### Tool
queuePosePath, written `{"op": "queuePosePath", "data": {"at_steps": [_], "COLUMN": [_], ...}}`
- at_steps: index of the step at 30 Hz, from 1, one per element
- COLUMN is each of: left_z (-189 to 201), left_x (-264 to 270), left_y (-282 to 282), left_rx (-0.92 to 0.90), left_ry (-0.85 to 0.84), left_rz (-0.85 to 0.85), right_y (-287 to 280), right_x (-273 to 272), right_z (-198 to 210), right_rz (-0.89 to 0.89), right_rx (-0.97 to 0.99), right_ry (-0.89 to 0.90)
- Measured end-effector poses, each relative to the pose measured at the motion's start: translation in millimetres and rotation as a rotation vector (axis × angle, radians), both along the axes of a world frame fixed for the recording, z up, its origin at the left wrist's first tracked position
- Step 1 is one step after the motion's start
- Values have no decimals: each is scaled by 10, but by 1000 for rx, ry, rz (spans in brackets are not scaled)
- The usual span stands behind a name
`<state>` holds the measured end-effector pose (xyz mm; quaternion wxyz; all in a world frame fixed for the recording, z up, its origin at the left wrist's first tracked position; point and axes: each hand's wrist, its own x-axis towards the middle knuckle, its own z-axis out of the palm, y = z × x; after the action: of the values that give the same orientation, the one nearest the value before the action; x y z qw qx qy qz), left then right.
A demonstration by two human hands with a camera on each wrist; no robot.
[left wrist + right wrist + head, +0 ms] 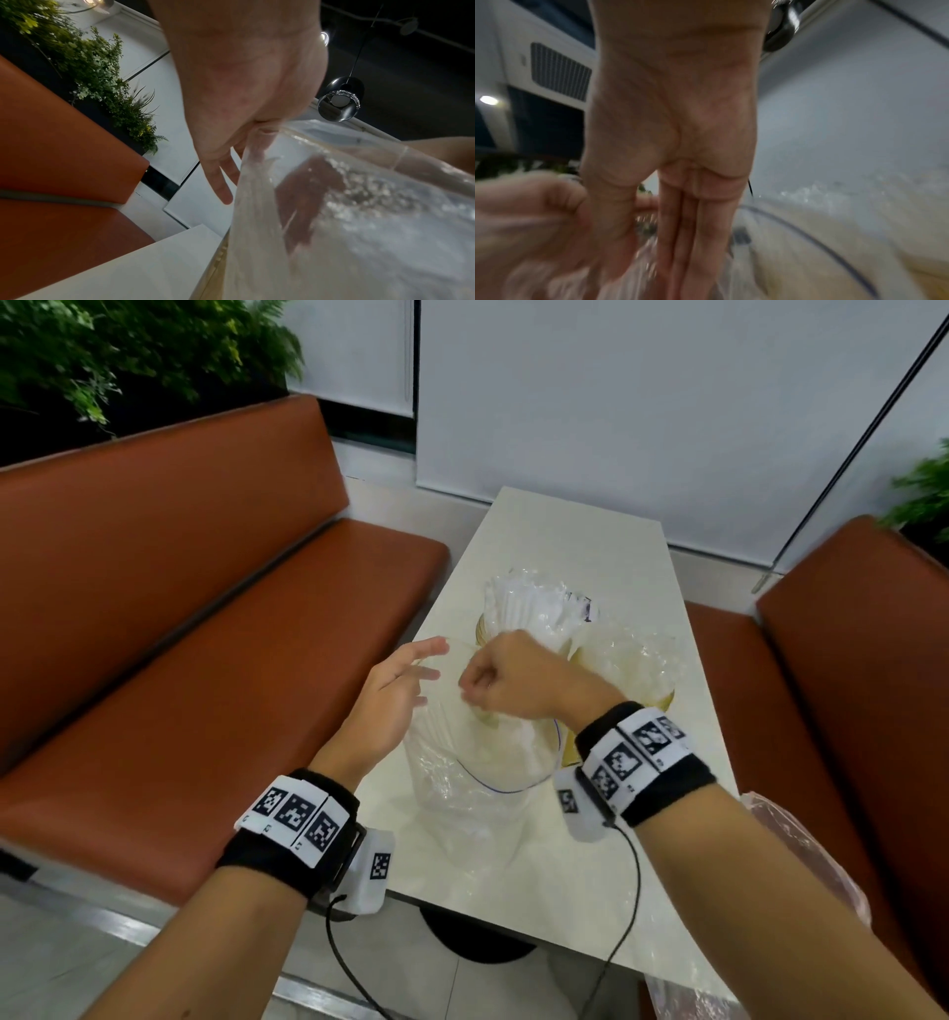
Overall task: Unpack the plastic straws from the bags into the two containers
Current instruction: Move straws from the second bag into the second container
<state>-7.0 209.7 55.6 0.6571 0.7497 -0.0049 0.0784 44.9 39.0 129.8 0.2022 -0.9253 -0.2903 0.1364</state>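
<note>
Both of my hands worked over the pale surface [534, 541]. My left hand [393, 695], at nine o'clock of the clear crumpled plastic bag [462, 778], had fingers spread and relaxed beside its rim, thumb pressed to the film. My right hand [508, 677] was clenched, pinching the bag's top edge. White plastic straws [524, 603] stood bunched at twelve o'clock in a clear container [485, 629].
</note>
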Motion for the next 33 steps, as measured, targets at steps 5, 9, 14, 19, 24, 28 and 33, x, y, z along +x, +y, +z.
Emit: {"op": "queuePosePath", "data": {"at_steps": [5,9,14,19,24,28,33], "left_z": [16,-11,-57,-73,-88,-80,-95], "left_x": [-10,-18,-29,-37,-23,2,37], "left_y": [40,62,81,134,147,138,135], "left_rx": [52,51,28,-36,-72,-113,-139], "left_ry": [-6,-1,0,9,22,54,68], "left_rz": [-38,-55,-31,20,70,100,94], "right_y": [251,329,372,268,140,16,-408], "right_x": [-57,-120,-203,-205,-157,-203,-117], "right_z": [-464,-655,-746,-768,-400,218,948], "right_rz": [51,41,95,-35,-95,-123,-190], "right_rx": [-298,-182,-84,292,467,714,1023], "right_ry": [242,266,208,341,243,108,-72]}}
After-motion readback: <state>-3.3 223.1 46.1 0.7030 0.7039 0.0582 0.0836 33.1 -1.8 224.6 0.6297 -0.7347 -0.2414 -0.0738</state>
